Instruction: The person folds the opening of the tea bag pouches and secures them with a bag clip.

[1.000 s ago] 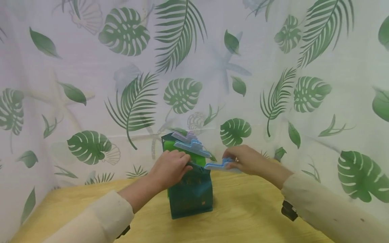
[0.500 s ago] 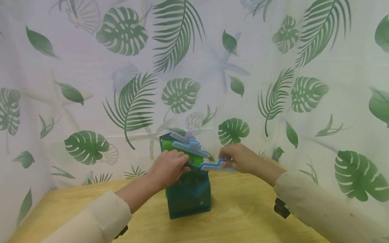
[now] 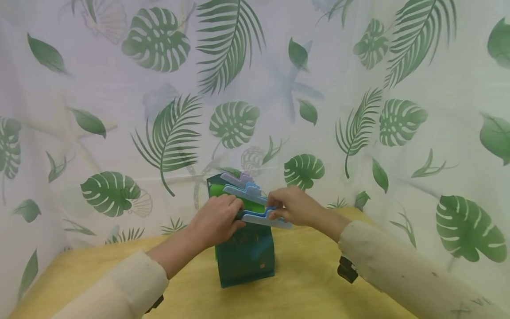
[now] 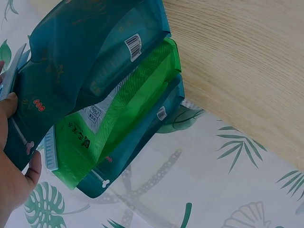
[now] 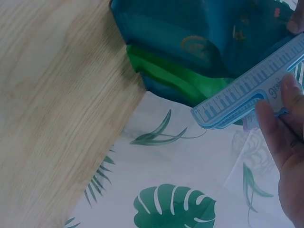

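left hand (image 3: 217, 219): gripping teal bag (image 3: 245, 257) top, centre frame.
right hand (image 3: 292, 206): pinching blue clip (image 3: 266, 218), probably half-seated.
risk: clip skewing, fold springing open.

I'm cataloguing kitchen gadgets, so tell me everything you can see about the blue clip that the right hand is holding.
The blue sealing clip is a long, flat bar of light blue plastic with two arms joined at one end and a ruler scale printed along its side. The right hand pinches its handle end. It lies roughly level at the top of the front teal bag, whose top the left hand grips. Whether it is clamped on the bag is unclear. Two similar clips sit on the bags behind.
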`<state>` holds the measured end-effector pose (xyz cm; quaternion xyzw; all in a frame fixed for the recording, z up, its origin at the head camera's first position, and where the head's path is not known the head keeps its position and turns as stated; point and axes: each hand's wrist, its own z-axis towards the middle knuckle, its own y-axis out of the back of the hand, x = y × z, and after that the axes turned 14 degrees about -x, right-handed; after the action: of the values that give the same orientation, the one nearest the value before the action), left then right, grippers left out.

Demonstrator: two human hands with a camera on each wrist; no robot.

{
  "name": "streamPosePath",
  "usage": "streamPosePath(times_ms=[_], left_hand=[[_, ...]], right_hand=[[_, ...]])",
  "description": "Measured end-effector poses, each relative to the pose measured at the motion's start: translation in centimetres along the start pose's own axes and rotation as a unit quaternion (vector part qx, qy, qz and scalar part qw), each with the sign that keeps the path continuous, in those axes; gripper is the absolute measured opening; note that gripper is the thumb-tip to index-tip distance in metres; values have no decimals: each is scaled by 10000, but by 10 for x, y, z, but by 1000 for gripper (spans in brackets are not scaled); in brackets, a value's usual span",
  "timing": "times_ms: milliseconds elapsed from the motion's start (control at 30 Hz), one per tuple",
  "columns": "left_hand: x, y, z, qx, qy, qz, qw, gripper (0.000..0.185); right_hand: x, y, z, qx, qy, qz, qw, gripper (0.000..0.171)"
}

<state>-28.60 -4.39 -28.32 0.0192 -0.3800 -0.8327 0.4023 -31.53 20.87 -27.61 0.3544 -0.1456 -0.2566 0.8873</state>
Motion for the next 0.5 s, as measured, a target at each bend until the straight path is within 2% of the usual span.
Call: streamPosePath(times_ms=[233, 367, 500], left_hand=[[-1, 0, 0, 76, -36, 0, 10000, 33], [0, 0, 0, -43, -68, 20, 10000, 30], [1, -1, 1, -178, -80, 6, 9998, 28]], right_hand=[[10, -8, 9, -170, 121, 15, 9998, 22], [19, -11, 20, -289, 235, -73, 9993, 23], [25, -10, 27, -173, 121, -118, 9997, 23]])
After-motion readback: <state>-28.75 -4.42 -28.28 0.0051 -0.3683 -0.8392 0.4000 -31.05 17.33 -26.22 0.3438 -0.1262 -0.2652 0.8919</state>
